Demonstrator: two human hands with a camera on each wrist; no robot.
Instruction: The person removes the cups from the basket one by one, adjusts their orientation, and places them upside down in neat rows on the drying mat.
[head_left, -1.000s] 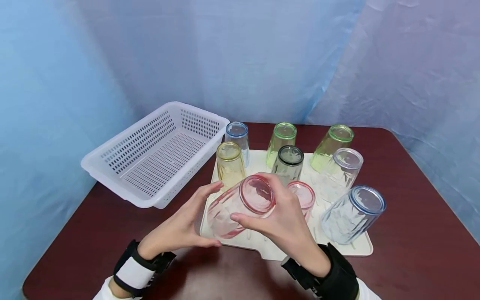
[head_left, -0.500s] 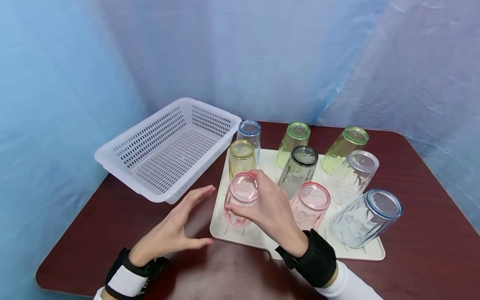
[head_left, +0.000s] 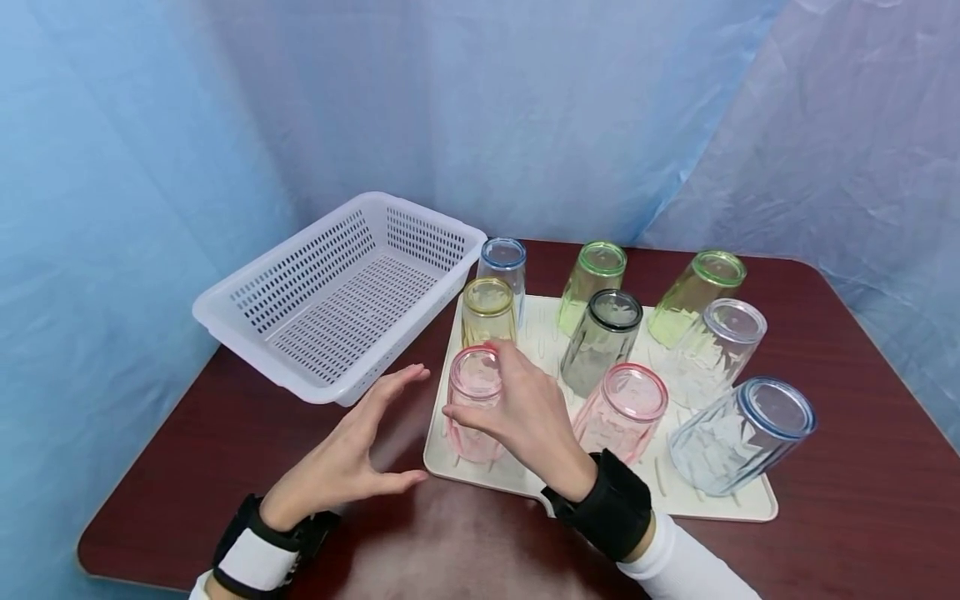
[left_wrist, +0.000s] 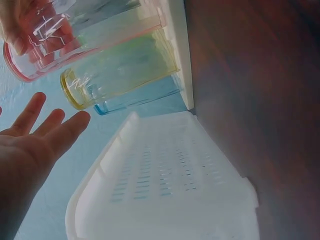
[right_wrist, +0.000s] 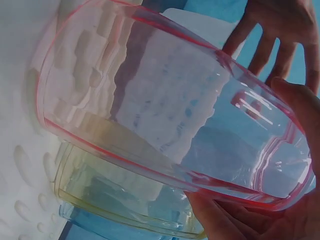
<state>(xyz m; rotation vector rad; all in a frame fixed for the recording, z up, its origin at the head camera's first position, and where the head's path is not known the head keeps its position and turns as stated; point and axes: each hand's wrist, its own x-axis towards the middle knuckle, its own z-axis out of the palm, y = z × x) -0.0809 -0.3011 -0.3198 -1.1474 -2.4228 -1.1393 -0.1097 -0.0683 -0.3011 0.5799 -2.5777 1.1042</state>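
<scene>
My right hand (head_left: 528,421) grips a pink-tinted drinking glass (head_left: 471,442) near its base, thumb on one side and fingers on the other. Upside down, the glass stands at the front left corner of a cream ribbed drying tray (head_left: 517,478); in the right wrist view its rim meets the tray. My left hand (head_left: 341,454) hovers left of the tray, fingers spread and holding nothing. Just behind the held glass stands a yellow glass (head_left: 486,323). A second pink glass (head_left: 618,421) is right of my right hand.
More upturned glasses share the tray: blue (head_left: 501,267), green (head_left: 592,283), another green (head_left: 693,292), dark grey (head_left: 602,346), clear (head_left: 712,350) and blue (head_left: 731,442). A white perforated basket (head_left: 416,329) sits at the back left. Blue cloth hangs behind the table.
The pink glass, tilted between both hands a second ago, is now upright and upside down on the tray's front left. My left hand has come away from it; my right still holds it.
</scene>
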